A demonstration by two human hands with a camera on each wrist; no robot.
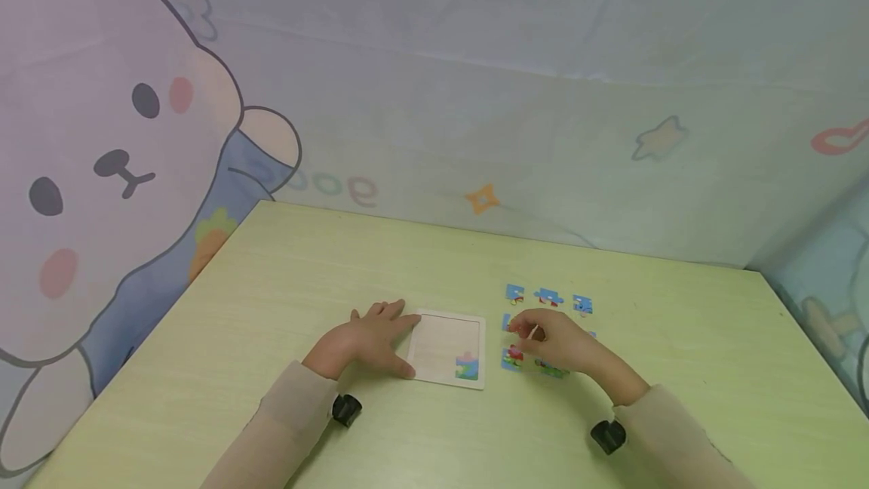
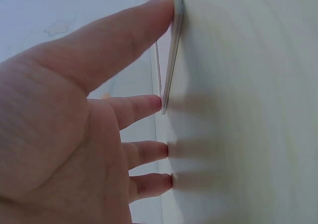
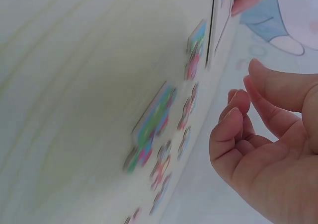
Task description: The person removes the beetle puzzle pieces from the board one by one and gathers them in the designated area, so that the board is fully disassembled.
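A shallow white puzzle tray (image 1: 434,345) lies on the table, with one blue-and-green jigsaw piece (image 1: 467,368) in its near right corner. At the tray's left side my left hand (image 1: 373,339) is spread, thumb and index fingertip touching the rim (image 2: 171,60); its other fingertips rest on the table. My right hand (image 1: 560,342) hovers over several loose jigsaw pieces (image 1: 582,304) right of the tray. Its thumb and index finger point forward with nothing visible between them, the other fingers bent. The hand hides part of the pieces' middle row. Green-and-blue pieces (image 3: 155,117) lie below it in the right wrist view.
The pale yellow-green table (image 1: 326,262) extends around the tray on all sides. A printed cloth (image 1: 475,81) with a cartoon bear hangs behind the table's far edge. Each wrist bears a small black device (image 1: 347,410) beside the sleeve.
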